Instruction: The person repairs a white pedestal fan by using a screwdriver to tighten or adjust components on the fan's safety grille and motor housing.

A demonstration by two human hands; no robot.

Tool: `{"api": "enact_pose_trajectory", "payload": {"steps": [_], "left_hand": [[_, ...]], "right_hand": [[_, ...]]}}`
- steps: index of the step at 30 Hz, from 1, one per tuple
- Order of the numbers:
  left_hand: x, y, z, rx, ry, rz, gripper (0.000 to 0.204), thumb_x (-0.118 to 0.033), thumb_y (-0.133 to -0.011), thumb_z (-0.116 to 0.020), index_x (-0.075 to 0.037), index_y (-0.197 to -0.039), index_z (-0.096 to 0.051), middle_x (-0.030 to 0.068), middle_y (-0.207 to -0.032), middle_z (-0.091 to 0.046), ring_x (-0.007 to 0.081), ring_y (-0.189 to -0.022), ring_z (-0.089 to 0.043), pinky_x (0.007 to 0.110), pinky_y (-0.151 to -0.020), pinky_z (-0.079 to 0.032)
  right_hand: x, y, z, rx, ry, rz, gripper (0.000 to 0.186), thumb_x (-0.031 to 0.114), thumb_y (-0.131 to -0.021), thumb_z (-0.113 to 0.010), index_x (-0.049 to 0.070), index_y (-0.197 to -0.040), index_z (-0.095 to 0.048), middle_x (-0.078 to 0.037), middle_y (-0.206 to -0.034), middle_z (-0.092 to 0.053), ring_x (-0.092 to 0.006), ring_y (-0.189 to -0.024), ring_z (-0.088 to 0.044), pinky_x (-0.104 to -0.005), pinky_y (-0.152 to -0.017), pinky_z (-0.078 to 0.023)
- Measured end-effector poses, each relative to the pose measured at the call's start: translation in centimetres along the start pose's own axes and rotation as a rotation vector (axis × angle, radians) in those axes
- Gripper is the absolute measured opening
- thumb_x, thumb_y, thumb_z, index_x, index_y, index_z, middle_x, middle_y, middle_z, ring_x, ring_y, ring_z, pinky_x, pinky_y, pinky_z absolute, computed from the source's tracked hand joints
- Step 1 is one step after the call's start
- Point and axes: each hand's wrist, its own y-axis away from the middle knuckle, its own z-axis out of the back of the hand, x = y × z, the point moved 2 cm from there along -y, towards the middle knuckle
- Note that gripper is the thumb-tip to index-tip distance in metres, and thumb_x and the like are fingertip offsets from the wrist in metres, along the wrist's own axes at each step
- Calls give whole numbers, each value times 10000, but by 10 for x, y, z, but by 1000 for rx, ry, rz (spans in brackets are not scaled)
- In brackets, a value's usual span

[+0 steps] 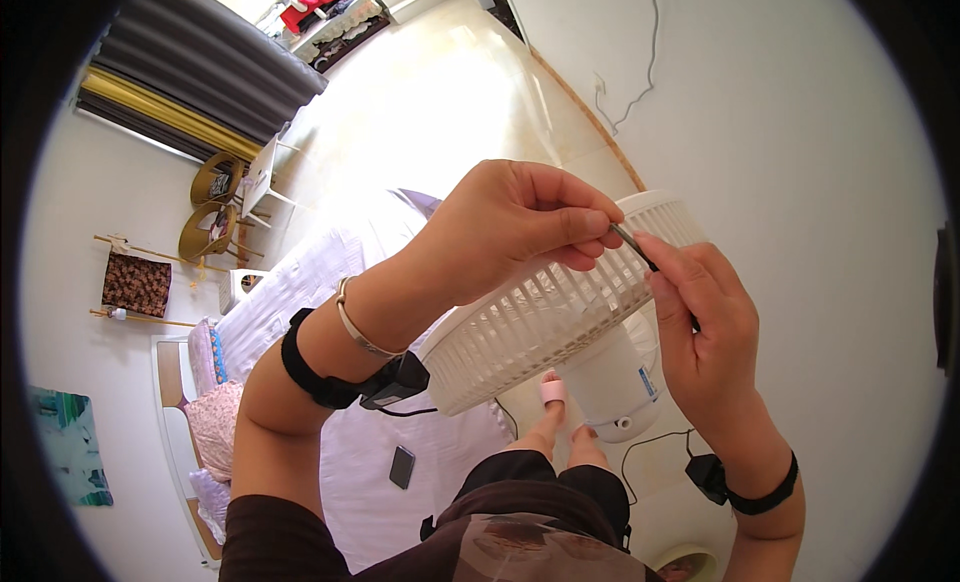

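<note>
Both hands are raised over a white electric fan (540, 327). Its slatted cage is tilted below them, and its rounded motor housing (605, 382) sits nearer to me. Between the hands runs a thin dark rod (634, 248), greyish toward the left end and black toward the right. My left hand (530, 217) pinches its left end between thumb and fingertips; whether a small part is also there is hidden. My right hand (705, 317) is closed round the other end, where a black tip pokes out below the fingers.
On the left is a bed (370, 502) with pale lilac sheets, a phone (402, 468) and pillows (215, 422). Chairs (210, 232) and a white table (262, 182) stand beyond it. A white wall (800, 182) is at the right. Below lies a dark cord (627, 467) near a round basin (690, 562).
</note>
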Motion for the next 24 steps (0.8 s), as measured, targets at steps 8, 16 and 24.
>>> {"api": "enact_pose_trajectory", "payload": {"steps": [8,16,24], "left_hand": [[-1,0,-1,-14,-32,-4,214,-96,-933,-663,56,-1084,-667,139,-956,-722,132,-808,-700,244,-758,-591],[-2,1,1,-27,-34,-4,214,-109,-939,-660,51,-1081,-670,133,-951,-724,131,-818,-695,249,-770,-585],[0,0,0,-33,-3,6,213,-124,-940,-663,44,-1069,-679,127,-933,-727,125,-801,-694,243,-753,-584]], "right_hand": [[6,-5,2,-2,38,22,261,-18,-868,-610,45,-1109,-688,-77,-845,-615,-228,-626,-586,-307,-546,-459],[15,-10,4,-44,128,11,274,-38,-800,-625,40,-1052,-697,-71,-815,-594,-210,-584,-561,-306,-513,-446],[18,-9,3,-55,174,33,260,-33,-794,-640,36,-1037,-700,-69,-805,-593,-207,-585,-575,-298,-514,-456]]}}
